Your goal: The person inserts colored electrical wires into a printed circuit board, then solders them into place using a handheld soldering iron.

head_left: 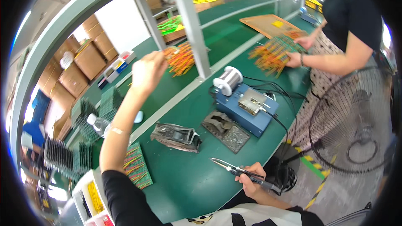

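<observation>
My right hand (251, 180) grips a soldering iron (229, 167) near the table's front edge, its tip pointing up and to the left. Raised over the left side of the table, my left hand (148, 72) has its fingers closed, and what they hold, if anything, is hidden. Behind that hand lies a heap of orange and red wires (181, 60). A green circuit board panel with coloured wires (138, 166) lies beside my left forearm. In the middle sit a dark metal iron holder (176, 137) and a grimy tray (234, 137).
A blue soldering machine (245, 109) carries a solder spool (228, 80). Board stacks (58, 157), a plastic bottle (99, 124) and a white wire bin (86, 184) stand left. A grey post (188, 25) rises ahead. A co-worker handles wired boards (276, 52); a fan (356, 121) stands right.
</observation>
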Demonstrator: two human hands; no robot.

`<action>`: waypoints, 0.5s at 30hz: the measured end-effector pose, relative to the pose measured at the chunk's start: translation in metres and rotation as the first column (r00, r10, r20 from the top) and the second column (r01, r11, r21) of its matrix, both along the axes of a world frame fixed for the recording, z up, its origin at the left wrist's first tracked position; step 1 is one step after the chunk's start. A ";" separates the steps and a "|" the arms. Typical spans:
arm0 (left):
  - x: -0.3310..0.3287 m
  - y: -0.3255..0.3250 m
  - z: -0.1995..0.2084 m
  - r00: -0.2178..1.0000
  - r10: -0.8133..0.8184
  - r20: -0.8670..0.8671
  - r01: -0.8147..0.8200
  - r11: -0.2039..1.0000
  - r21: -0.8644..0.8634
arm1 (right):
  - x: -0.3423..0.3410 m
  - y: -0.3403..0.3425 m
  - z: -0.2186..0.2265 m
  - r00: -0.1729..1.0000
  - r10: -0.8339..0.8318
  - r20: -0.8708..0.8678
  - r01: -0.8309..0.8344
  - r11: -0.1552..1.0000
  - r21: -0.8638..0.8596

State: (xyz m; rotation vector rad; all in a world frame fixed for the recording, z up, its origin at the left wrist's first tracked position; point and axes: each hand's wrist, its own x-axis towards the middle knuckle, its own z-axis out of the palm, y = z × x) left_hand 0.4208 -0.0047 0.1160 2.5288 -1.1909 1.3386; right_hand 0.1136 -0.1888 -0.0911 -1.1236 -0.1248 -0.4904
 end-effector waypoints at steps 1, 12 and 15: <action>-0.017 -0.011 0.010 0.999 -0.045 0.011 0.046 0.999 -0.018 | -0.002 -0.002 0.003 1.000 0.006 -0.030 -0.006 1.000 -0.007; -0.107 -0.135 0.055 0.931 -0.345 0.120 0.339 0.938 0.068 | 0.000 -0.002 -0.002 0.999 0.041 0.036 -0.044 0.996 0.078; -0.117 -0.142 0.059 0.928 -0.310 0.208 0.293 0.950 0.109 | 0.000 -0.003 -0.001 0.996 0.067 0.061 -0.071 0.995 0.071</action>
